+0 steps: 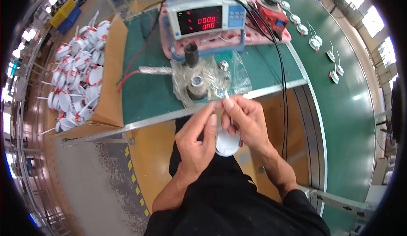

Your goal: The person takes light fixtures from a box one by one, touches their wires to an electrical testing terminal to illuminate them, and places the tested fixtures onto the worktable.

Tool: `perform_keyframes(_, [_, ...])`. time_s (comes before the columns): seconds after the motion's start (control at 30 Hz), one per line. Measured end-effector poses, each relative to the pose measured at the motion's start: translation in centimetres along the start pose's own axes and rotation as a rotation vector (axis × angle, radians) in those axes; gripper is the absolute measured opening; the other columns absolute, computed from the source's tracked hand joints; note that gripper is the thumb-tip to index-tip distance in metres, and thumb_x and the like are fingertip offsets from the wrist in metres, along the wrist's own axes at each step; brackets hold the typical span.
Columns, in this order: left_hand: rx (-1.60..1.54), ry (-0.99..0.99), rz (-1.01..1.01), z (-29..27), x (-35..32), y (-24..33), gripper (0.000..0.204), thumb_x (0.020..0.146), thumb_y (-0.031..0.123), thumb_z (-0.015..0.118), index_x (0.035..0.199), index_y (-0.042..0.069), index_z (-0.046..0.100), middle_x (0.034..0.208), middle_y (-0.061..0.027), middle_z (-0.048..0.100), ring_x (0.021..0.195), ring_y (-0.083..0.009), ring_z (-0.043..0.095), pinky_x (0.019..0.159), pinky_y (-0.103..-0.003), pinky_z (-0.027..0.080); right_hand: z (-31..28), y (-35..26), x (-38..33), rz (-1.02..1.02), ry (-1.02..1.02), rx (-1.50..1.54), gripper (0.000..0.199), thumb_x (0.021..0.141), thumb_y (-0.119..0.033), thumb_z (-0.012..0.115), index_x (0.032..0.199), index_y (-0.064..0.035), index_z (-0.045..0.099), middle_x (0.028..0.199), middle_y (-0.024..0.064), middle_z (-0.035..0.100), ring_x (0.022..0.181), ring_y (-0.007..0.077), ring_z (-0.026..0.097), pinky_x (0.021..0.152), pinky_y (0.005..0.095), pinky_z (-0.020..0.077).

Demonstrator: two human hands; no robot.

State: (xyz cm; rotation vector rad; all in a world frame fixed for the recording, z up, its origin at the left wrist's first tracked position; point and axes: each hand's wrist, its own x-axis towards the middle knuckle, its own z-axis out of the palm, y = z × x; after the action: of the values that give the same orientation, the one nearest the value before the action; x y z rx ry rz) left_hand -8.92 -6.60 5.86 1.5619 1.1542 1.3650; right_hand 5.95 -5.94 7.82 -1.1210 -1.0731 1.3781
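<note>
Just above your pinching right hand (pixel 248 119), keep the white wire (pixel 227 96) straight while your left hand (pixel 198 140) steadies the round lamp (pixel 227 143).

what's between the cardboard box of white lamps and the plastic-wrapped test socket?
In the head view, only bare green mat with a red wire running across it separates the cardboard box from the test socket.
</note>
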Motion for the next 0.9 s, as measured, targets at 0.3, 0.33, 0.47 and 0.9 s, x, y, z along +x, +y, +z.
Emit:
perform_keyframes(0.3, [-0.939,-0.675,-0.732,1.1,-0.1,-5.6,0.057,0.093,0.010,0.067,0.144,0.003,0.042,0.124,-0.0128,0.061,0.109,-0.0225,0.065,0.082,-0.041,0.062,-2.0,1.3,3.3,0.027,0.012,0.140,0.030,0.104,-0.030,0.051,0.101,-0.0025,0.063,0.063,0.0016,0.058,0.046,0.0048,0.045,0.044,0.0203,0.0343])
perform_keyframes(0.33, [-0.971,-0.679,-0.748,1.5,-0.1,-6.2,0.054,0.092,0.008,0.067,0.141,0.003,0.044,0.122,-0.0116,0.061,0.108,-0.0220,0.065,0.080,-0.043,0.064,-2.1,1.4,3.6,0.025,0.038,0.027,0.031,0.104,-0.031,0.051,0.098,-0.0026,0.064,0.063,0.0015,0.058,0.045,0.0050,0.045,0.042,0.0209,0.0336])
perform_keyframes(0.47, [-1.093,-0.727,-0.860,2.4,0.1,-6.0,0.056,0.091,0.008,0.068,0.142,0.005,0.044,0.125,-0.0105,0.061,0.111,-0.0256,0.066,0.084,-0.041,0.062,-4.1,2.2,4.9,0.074,0.107,-0.214,0.033,0.101,-0.034,0.057,0.086,-0.0063,0.067,0.059,-0.0031,0.054,0.050,0.0015,0.043,0.046,0.0202,0.0302])
perform_keyframes(0.9, [-1.253,-0.773,-0.933,6.8,3.0,-7.2,0.058,0.093,0.012,0.064,0.146,0.005,0.040,0.132,-0.0150,0.058,0.121,-0.0335,0.061,0.093,-0.036,0.058,-7.8,3.0,9.0,-0.007,0.065,-0.596,0.039,0.093,-0.029,0.058,0.078,0.0059,0.064,0.060,0.0046,0.055,0.056,0.0103,0.050,0.050,0.0304,0.0395])
